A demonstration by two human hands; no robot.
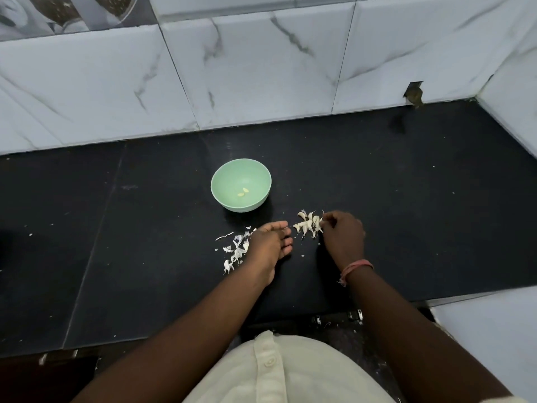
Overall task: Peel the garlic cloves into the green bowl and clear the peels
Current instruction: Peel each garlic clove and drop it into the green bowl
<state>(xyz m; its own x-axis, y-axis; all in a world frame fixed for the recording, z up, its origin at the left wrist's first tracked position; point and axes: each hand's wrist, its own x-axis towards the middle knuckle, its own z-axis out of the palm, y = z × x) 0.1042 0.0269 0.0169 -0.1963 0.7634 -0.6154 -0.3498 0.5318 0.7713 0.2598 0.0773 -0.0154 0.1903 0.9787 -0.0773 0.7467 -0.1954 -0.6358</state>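
Note:
A green bowl [220, 181] stands on the black counter with two peeled garlic cloves [243, 192] inside. Below and right of it lies a small heap of unpeeled garlic cloves [307, 225]. My right hand [343, 235] sits at the right edge of that heap, fingertips curled and pinching at a clove. My left hand [270, 242] rests on the counter between the two piles, fingers loosely bent and holding nothing. A scatter of white peels [235, 250] lies just left of my left hand.
The black counter [145, 242] ends at a marble-tiled wall [261, 77] behind the bowl and at a tiled side wall at the far right. A small hole in the wall [414, 93] sits at the back right. The counter's front edge is near my body.

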